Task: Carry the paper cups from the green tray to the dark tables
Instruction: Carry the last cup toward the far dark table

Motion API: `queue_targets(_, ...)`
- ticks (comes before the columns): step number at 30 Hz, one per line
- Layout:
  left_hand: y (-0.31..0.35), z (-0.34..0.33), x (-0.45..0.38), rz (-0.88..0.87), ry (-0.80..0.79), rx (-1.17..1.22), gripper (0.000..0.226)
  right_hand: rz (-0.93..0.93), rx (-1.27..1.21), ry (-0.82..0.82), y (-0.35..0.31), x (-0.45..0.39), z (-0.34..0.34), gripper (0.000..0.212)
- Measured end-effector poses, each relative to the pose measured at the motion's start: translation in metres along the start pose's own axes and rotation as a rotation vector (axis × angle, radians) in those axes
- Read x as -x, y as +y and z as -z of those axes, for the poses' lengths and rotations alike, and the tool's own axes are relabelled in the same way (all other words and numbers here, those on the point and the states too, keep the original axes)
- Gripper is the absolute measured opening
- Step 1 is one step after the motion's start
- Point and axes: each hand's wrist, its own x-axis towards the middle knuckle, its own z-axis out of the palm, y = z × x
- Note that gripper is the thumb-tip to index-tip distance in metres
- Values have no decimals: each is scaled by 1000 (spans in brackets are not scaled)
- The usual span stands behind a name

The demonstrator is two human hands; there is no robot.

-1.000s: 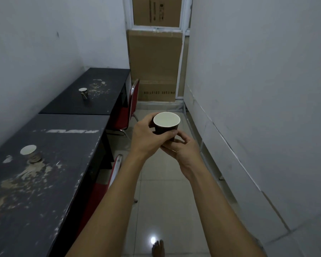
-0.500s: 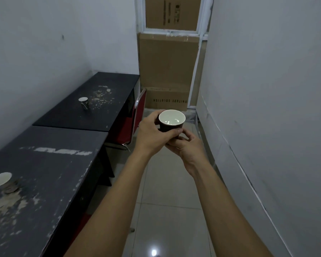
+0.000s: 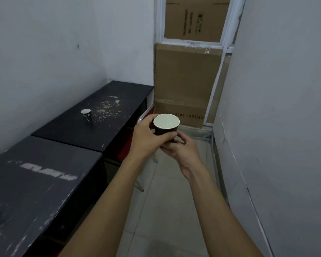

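Near table (image 3: 35,182): dark top with worn pale patches, along the left wall, closest to the person. No cup shows on the part in view. Its edge runs beside the left forearm, so a swing of the elbow could knock it and jolt the load.
Left hand (image 3: 148,140): its fingers are wrapped round the dark side of the paper cup (image 3: 166,127), thumb across the front just under the rim. Squeezing too hard would buckle the thin wall.
Right hand (image 3: 182,151): cupped under and behind the cup's base, fingers curled against it. If either hand lets go early, the cup may tip.
Paper cup: upright, held in the air over the aisle floor, between the tables and the right wall, not yet over any table. Its pale inside shows a small glint; I cannot tell whether it holds liquid. If it does, a hurried step could slop it.
Red chair (image 3: 130,147): tucked at the far table, partly hidden behind the left hand; a foot could catch its legs in the narrow aisle.
Far table (image 3: 107,127): dark, with pale flecks, and one other cup (image 3: 86,114) standing on it. Setting the carried cup down too near it could knock that one over.
Cardboard boxes (image 3: 185,80): stacked at the aisle's end, leaving little room to turn.
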Motion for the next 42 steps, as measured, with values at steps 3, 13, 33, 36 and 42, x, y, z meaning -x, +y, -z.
queue_targets(3,-3,-30,-40,12,32,-24,64,-11,18,-36,-22,-49,17,67)
queue_targets(13,-31,-100,-148,68,135,-22,61,-40,27,-143,-54,-186,50,61)
queue_targets(33,-152,-168,-444,57,205,-120,60,-48,89,-240,-95,-518,27,54)
queue_targets(36,-167,-173,-480,69,218,-133,60,-72,68,-262,-98,-559,21,53)
queue_targets(42,-197,-190,-554,97,263,-170,61,-119,80,-350,-105,-653,14,57)
